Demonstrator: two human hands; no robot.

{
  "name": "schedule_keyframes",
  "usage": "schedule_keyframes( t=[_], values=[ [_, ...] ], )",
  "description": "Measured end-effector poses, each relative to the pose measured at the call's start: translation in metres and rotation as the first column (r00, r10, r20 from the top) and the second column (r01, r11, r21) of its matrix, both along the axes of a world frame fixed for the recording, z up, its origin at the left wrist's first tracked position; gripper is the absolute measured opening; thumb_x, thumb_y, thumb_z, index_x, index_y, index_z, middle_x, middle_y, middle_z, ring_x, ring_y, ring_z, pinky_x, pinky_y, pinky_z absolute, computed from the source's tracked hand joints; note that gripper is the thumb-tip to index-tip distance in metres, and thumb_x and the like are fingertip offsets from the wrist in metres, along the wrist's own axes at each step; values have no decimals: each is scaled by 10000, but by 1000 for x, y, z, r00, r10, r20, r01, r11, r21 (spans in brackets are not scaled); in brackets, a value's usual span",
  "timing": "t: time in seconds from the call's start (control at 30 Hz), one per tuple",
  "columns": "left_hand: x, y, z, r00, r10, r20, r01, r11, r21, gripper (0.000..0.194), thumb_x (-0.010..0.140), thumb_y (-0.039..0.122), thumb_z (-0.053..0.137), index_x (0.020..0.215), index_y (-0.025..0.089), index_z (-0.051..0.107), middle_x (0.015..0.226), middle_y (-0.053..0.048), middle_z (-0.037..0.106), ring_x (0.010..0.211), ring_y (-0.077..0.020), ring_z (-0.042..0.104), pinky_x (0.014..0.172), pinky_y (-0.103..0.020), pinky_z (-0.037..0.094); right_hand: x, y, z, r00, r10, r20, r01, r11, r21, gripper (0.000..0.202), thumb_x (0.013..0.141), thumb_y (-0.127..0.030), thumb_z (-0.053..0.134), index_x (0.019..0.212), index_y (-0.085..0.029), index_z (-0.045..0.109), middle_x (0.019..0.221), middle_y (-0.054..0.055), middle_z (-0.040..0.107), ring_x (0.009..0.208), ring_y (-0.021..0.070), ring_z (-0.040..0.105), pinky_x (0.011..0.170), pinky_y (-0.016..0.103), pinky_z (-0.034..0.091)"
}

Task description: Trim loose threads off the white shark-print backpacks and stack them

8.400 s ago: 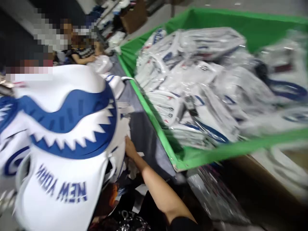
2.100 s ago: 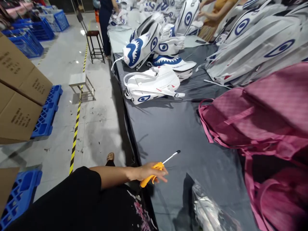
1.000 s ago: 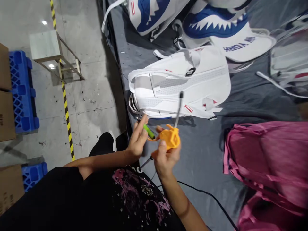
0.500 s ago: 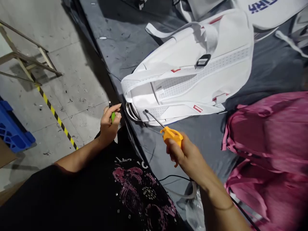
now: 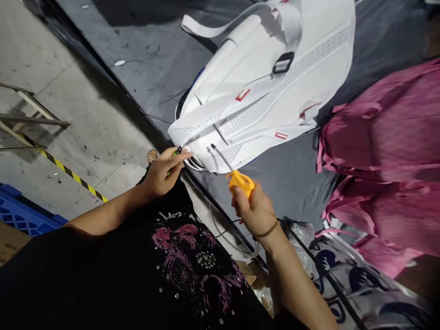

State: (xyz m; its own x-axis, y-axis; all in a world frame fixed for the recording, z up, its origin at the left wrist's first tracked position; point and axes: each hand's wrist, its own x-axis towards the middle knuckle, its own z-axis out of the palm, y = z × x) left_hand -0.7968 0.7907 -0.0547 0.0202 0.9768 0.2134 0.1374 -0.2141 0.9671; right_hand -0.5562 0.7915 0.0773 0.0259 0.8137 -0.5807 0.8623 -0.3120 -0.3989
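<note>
A white backpack (image 5: 261, 98) lies with its straps upward on the grey-covered table. My right hand (image 5: 256, 208) is wrapped round a yellow air blow gun (image 5: 242, 183). The gun's thin metal nozzle points at the bag's near end, just over a dotted shoulder strap. At that same end, my left hand (image 5: 165, 172) has its fingertips against the bag's edge, by the top handle loop. Tucked in its curled fingers is a small green tool (image 5: 177, 151) with a dark tip; most of it is hidden, so I cannot tell its kind.
Pink backpacks (image 5: 381, 119) lie on the right side of the table. Below them are a patterned printed bag (image 5: 364, 279) and clear plastic. A black hose (image 5: 319, 261) runs past my right forearm. On the floor at left are a blue crate (image 5: 27, 213) and a wooden stool (image 5: 37, 110).
My left hand has moved right, from beside the table to the bag's near end. The view has shifted. The blow gun stays in my right hand, its nozzle still over the bag.
</note>
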Motion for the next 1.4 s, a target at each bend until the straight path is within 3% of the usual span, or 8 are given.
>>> schedule_keyframes(
  t=[0.1, 0.2, 0.4, 0.7, 1.0, 1.17, 1.4],
  values=[
    [1, 7, 2, 996, 69, -59, -70, 998, -8, 384, 987, 164, 492, 1330, 240, 646, 1311, -98, 633, 911, -130, 697, 863, -314, 588, -2, -2, -7, 1000, -17, -7, 17, 1000, -25, 553, 952, -558, 457, 1322, -149, 499, 648, -2, 622, 502, 155, 562, 519, 300, 458],
    [4, 11, 2, 988, 111, -106, -108, 994, 31, 419, 986, 163, 472, 1372, 231, 619, 1336, -95, 621, 982, -148, 706, 951, -345, 584, -4, -2, -14, 998, -44, -41, 45, 998, 32, 531, 962, -557, 437, 1310, -160, 500, 672, 7, 625, 518, 167, 567, 533, 320, 468],
    [17, 17, -5, 969, 239, -66, -243, 969, -52, 473, 963, 163, 504, 1418, 273, 578, 1333, -76, 624, 1068, -163, 695, 1006, -343, 559, 8, -4, -24, 991, -24, -130, 43, 989, 144, 447, 972, -483, 471, 1286, -173, 542, 717, 31, 633, 633, 203, 625, 571, 336, 489],
    [34, 15, -14, 933, 354, 72, -344, 931, -119, 428, 997, 407, 551, 1413, 311, 569, 1360, -84, 592, 1140, -228, 680, 850, -296, 607, 46, -23, -27, 981, 40, -188, -10, 987, 159, 321, 967, -452, 514, 1164, -205, 571, 642, -12, 615, 499, 144, 549, 473, 288, 411],
    [35, 7, -18, 906, 404, 126, -380, 908, -178, 494, 950, 505, 613, 1406, 319, 582, 1348, -80, 608, 1138, -237, 671, 747, -243, 619, 50, -26, -29, 992, -68, -108, 85, 983, 162, 494, 951, -555, 474, 1270, -179, 502, 802, 47, 670, 666, 212, 631, 582, 360, 495],
    [36, 4, -23, 902, 410, 133, -385, 905, -180, 475, 954, 501, 608, 1406, 354, 578, 1346, -69, 613, 1126, -219, 671, 808, -298, 634, 51, -32, -30, 995, -42, -94, 55, 987, 149, 563, 945, -604, 427, 1258, -143, 503, 834, 90, 694, 702, 234, 657, 607, 372, 501],
    [35, 4, -27, 906, 404, 129, -384, 910, -159, 494, 950, 537, 596, 1406, 346, 579, 1363, -73, 603, 1112, -236, 674, 780, -303, 636, 44, -36, -28, 997, 28, -75, -23, 997, 70, 515, 941, -586, 404, 1201, -165, 545, 767, 60, 684, 592, 204, 617, 564, 352, 474]
  ],
)
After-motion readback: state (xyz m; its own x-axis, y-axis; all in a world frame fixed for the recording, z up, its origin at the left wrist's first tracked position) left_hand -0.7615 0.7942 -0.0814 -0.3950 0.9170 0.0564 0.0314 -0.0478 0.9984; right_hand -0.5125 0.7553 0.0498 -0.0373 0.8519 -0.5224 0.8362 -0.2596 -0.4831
